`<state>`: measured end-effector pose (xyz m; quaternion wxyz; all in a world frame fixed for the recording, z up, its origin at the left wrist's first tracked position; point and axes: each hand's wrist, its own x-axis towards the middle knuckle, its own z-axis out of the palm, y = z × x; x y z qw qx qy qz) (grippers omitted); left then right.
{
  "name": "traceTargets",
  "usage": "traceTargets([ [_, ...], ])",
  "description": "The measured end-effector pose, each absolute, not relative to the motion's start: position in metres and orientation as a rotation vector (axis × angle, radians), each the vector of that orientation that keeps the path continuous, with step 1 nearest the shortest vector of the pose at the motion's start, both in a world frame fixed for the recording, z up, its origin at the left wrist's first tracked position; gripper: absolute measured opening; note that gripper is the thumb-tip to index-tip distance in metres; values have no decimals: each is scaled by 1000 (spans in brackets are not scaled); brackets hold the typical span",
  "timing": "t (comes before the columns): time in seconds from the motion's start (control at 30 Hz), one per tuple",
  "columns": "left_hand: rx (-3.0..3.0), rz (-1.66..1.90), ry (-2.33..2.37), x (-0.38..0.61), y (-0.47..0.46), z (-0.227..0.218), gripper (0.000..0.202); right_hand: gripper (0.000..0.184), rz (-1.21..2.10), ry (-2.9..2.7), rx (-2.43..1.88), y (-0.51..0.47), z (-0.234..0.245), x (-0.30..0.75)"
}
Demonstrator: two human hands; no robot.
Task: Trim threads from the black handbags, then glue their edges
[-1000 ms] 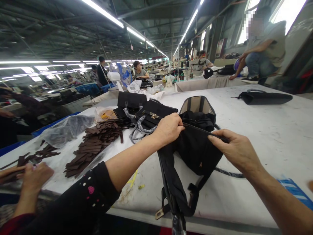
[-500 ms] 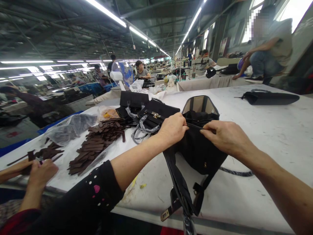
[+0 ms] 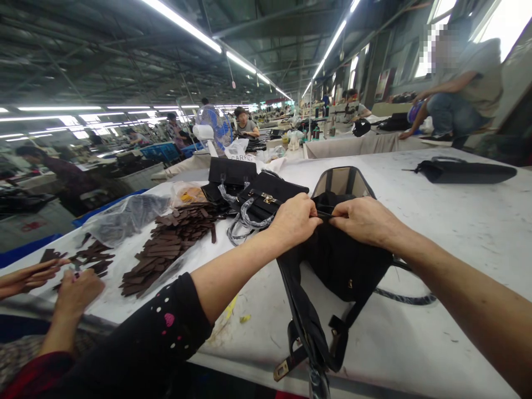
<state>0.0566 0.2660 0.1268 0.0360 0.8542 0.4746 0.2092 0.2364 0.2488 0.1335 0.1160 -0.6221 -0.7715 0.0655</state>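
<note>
A black handbag (image 3: 338,260) with a tan lining stands open on the white table (image 3: 457,221) in front of me. My left hand (image 3: 296,220) pinches the bag's near top edge. My right hand (image 3: 366,220) is closed on the same edge, its fingertips almost touching the left hand's. A black strap with a metal buckle (image 3: 305,327) hangs from the bag over the table's near edge.
Other black handbags (image 3: 260,194) and a pile of dark brown leather strips (image 3: 174,235) lie to the left. A co-worker's hands (image 3: 62,285) handle strips at the far left. A flat black bag (image 3: 469,170) lies at the back right, near a crouching person (image 3: 461,88).
My right hand slid left along the bag's top edge until it reached my left hand. The co-worker's hands at the left shifted among the strips.
</note>
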Motion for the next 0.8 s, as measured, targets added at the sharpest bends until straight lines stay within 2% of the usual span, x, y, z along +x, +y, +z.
traceTargets([
  [0.1, 2627, 733, 1380, 49, 266, 125, 4, 20, 299, -2211, -1826, 252, 133, 238],
  [0.23, 2605, 771, 1373, 44, 266, 126, 8, 22, 344, -2184, -1793, 256, 127, 244],
  [0.47, 2564, 595, 1557, 45, 263, 134, 11, 20, 390, -2143, -1784, 254, 126, 246],
  [0.8, 2652, 541, 1645, 44, 261, 131, 11, 22, 393, -2129, -1763, 250, 125, 245],
])
